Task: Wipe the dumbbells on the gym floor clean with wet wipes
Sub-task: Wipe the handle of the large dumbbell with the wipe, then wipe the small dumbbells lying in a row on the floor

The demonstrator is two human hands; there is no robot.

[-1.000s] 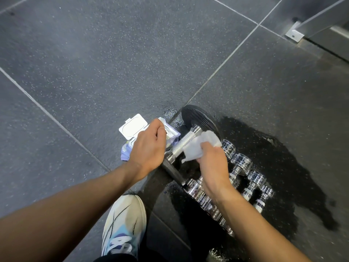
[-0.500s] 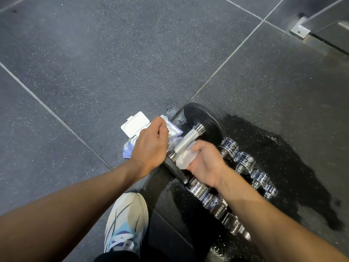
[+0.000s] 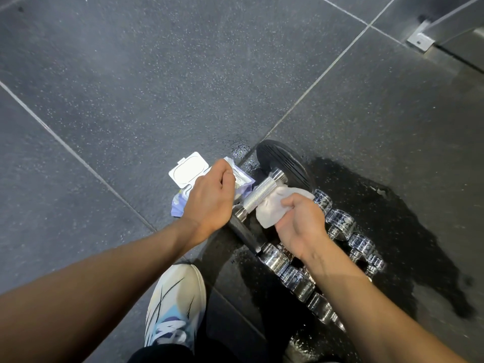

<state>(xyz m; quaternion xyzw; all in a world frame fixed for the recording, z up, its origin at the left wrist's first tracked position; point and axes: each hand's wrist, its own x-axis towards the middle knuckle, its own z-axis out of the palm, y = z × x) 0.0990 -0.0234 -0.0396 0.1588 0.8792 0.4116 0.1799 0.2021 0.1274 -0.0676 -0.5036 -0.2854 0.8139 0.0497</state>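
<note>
The gym floor [image 3: 131, 100] lay dark and wet under the right hand [image 3: 301, 226], so the black-plated dumbbell [image 3: 264, 192] between both hands might roll or slip. The left hand [image 3: 209, 203] gripped its near end; what it clasped was partly hidden. Chrome dumbbells [image 3: 340, 221] shone beyond the right hand, which pinched a crumpled wet wipe [image 3: 272, 208] against the knurled handle.

Both your bare forearms reach forward and down from the lower edge of view. Your left hand [image 3: 209, 197] is knuckles up, fingers curled downward, with nothing visibly held in its grip. Your right hand [image 3: 298, 224] is just beside it, wrist bent, fingers and thumb pinched closed on a wet wipe [image 3: 272, 208].
</note>
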